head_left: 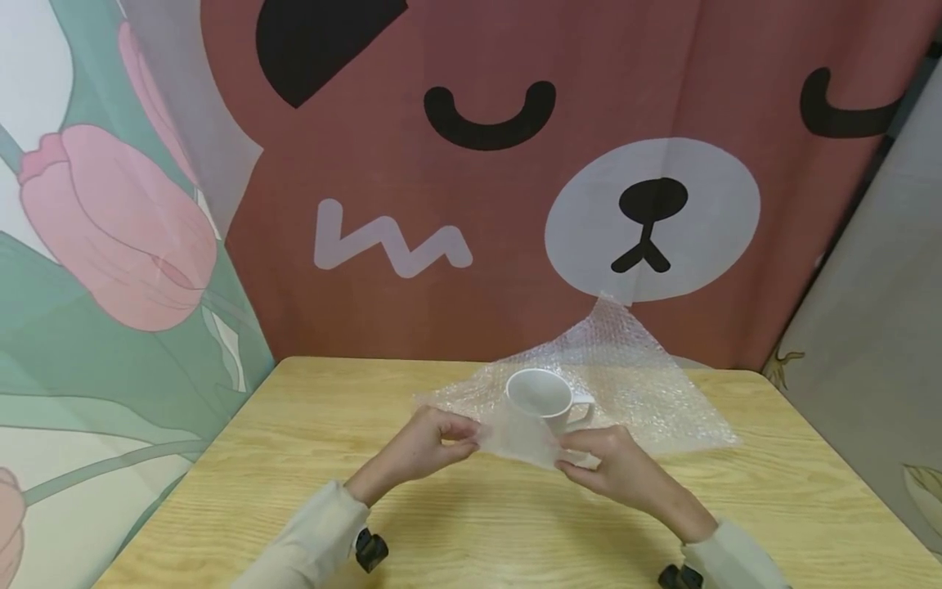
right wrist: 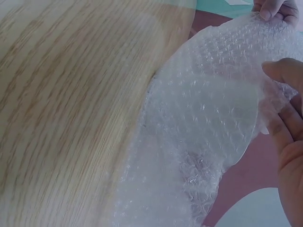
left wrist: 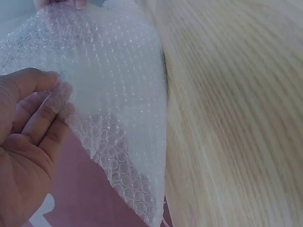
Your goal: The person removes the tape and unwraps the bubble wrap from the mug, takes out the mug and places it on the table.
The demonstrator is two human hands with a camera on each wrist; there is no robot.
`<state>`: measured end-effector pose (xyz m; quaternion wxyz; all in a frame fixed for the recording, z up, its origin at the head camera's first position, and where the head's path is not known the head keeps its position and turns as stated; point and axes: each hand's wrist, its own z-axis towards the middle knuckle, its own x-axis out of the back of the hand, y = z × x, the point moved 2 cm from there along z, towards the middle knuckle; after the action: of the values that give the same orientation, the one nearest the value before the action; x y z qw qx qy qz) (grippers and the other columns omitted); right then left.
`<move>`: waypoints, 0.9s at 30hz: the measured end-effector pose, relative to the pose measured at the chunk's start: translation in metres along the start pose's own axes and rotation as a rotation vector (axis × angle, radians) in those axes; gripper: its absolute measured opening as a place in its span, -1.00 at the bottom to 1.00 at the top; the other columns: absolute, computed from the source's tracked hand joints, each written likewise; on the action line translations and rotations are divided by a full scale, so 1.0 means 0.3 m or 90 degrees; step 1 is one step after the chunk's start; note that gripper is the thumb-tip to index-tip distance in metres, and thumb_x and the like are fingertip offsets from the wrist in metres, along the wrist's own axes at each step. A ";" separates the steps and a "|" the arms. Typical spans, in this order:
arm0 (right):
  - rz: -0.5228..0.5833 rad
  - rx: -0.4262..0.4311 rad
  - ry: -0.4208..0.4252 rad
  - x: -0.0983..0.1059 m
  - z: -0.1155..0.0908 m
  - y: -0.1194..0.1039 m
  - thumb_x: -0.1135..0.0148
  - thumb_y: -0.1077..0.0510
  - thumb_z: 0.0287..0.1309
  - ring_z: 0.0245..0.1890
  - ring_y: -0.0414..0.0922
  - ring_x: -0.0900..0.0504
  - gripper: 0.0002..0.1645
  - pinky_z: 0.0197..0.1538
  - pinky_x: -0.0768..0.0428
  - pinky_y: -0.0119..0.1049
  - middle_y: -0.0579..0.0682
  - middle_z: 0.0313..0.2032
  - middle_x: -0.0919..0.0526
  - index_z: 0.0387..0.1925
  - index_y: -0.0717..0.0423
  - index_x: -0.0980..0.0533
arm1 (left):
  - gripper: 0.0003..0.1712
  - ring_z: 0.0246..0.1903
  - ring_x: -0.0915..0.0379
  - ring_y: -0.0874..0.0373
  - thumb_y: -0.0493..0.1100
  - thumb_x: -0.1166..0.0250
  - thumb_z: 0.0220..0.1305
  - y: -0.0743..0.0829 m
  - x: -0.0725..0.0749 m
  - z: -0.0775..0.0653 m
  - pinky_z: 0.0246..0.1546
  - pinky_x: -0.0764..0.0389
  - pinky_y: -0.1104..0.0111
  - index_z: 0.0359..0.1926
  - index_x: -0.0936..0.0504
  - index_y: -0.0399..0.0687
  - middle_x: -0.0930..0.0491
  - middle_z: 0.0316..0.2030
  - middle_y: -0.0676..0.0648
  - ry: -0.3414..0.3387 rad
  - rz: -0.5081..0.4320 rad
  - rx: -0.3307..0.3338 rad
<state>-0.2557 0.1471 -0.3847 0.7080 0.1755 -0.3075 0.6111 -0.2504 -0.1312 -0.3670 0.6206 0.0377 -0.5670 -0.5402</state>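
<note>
A white mug (head_left: 540,394) stands upright on a sheet of clear bubble wrap (head_left: 655,409), its handle toward the right. My left hand (head_left: 423,446) pinches the near edge of the sheet left of the mug, thumb against fingers. On the other side, near the handle, my right hand (head_left: 618,466) holds the same edge. Between the hands the raised wrap covers the mug's lower front. In the left wrist view the bubble wrap (left wrist: 118,75) runs up from the table, gripped by the left hand (left wrist: 28,142). The right wrist view shows the right hand (right wrist: 289,118) with wrap between thumb and fingers.
The sheet lies on a light wooden table (head_left: 294,425), its far corner reaching up against a brown curtain (head_left: 500,319) with a bear face. A floral curtain (head_left: 118,327) hangs at the left, and a pale curtain (head_left: 876,327) at the right.
</note>
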 end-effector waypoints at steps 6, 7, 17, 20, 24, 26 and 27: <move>0.031 0.034 -0.056 -0.005 -0.007 -0.007 -0.41 0.36 0.01 -0.31 -0.16 -0.69 -0.78 -0.19 -0.60 -0.52 -0.06 -0.31 -0.70 -0.25 0.16 -0.64 | -0.85 -0.20 -0.58 0.30 -0.35 -0.31 0.21 0.007 -0.007 -0.010 -0.17 -0.62 0.41 -0.19 -0.72 -0.25 -0.71 -0.23 -0.09 -0.039 0.025 -0.021; 0.037 0.037 -0.064 -0.006 -0.007 -0.008 -0.40 0.40 -0.03 -0.30 -0.17 -0.68 -0.74 -0.19 -0.60 -0.52 -0.06 -0.31 -0.70 -0.24 0.14 -0.63 | -0.87 -0.25 -0.56 0.34 -0.36 -0.31 0.21 0.008 -0.008 -0.012 -0.20 -0.63 0.41 -0.22 -0.72 -0.23 -0.72 -0.27 -0.05 -0.045 0.032 -0.029; 0.027 0.025 -0.097 -0.004 -0.009 -0.018 -0.40 0.55 -0.29 -0.23 -0.17 -0.70 -0.46 -0.15 -0.60 -0.51 -0.04 -0.24 -0.73 -0.16 0.12 -0.64 | -0.82 -0.52 -0.31 0.38 -0.42 -0.25 0.22 0.013 -0.014 -0.027 -0.46 -0.46 0.50 -0.42 -0.66 -0.08 -0.55 -0.50 0.22 -0.101 0.030 -0.018; 0.036 0.024 -0.101 -0.002 -0.013 -0.019 -0.39 0.57 -0.30 -0.19 -0.13 -0.70 -0.42 -0.12 -0.60 -0.50 -0.01 -0.20 -0.73 -0.12 0.16 -0.65 | -0.78 -0.54 -0.27 0.36 -0.44 -0.22 0.22 0.011 -0.017 -0.033 -0.48 -0.42 0.50 -0.46 -0.62 -0.08 -0.52 -0.52 0.22 -0.124 0.021 -0.019; 0.055 0.026 -0.109 0.001 -0.017 -0.019 -0.37 0.60 -0.31 -0.18 -0.11 -0.70 -0.39 -0.09 -0.59 -0.48 0.01 -0.16 -0.72 -0.09 0.19 -0.65 | -0.76 -0.53 -0.24 0.39 -0.46 -0.22 0.19 0.007 -0.021 -0.039 -0.49 -0.46 0.46 -0.48 -0.61 -0.06 -0.47 -0.54 0.24 -0.138 0.035 -0.043; 0.065 0.019 -0.121 0.001 -0.019 -0.020 -0.36 0.61 -0.29 -0.17 -0.11 -0.70 -0.38 -0.09 -0.59 -0.49 0.01 -0.14 -0.72 -0.06 0.19 -0.64 | -0.77 -0.52 -0.24 0.41 -0.47 -0.22 0.17 0.003 -0.024 -0.042 -0.48 -0.50 0.39 -0.48 -0.61 -0.07 -0.48 -0.54 0.24 -0.139 0.047 -0.057; 0.067 0.013 -0.128 0.002 -0.019 -0.021 -0.36 0.61 -0.28 -0.16 -0.11 -0.69 -0.37 -0.08 -0.59 -0.49 0.02 -0.13 -0.72 -0.05 0.19 -0.64 | -0.77 -0.50 -0.25 0.42 -0.47 -0.22 0.16 0.001 -0.025 -0.044 -0.46 -0.52 0.39 -0.48 -0.62 -0.06 -0.51 -0.53 0.22 -0.139 0.054 -0.062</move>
<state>-0.2484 0.1500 -0.3879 0.6386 0.2268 -0.3792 0.6300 -0.2386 -0.1333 -0.3765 0.5790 -0.0757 -0.6051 -0.5412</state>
